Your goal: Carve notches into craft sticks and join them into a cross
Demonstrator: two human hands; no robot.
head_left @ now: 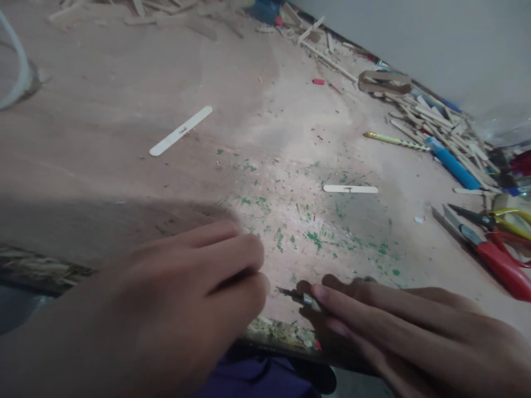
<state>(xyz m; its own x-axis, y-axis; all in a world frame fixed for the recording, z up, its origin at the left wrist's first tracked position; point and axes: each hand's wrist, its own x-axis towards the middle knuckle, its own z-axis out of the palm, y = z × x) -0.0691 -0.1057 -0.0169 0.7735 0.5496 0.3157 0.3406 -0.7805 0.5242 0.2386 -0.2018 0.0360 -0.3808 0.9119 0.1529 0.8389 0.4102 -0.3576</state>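
My right hand (385, 326) grips a craft knife (307, 300) near the table's front edge, its dark narrow blade pointing left. Across from the blade tip, my left hand (199, 298) is closed, thumb and fingers pressed together; whatever they may hold is hidden. Beyond my hands lies a pale popsicle stick (360, 189) with a small dark mark at its middle. Farther off to the left, another popsicle stick (194, 122) rests at a slant, with a similar mark. Both sticks are flat on the wooden table (124, 171), apart from my hands.
At the right lie a red-handled tool (501, 268) and yellow-handled scissors (493, 219). A blue cylindrical object (454, 163), a yellow patterned pencil-like rod (394, 141) and piled wooden sticks (443, 124) line the wall side. Wood scraps (178, 14) cover the far edge. A white cable (22, 66) curves at left.
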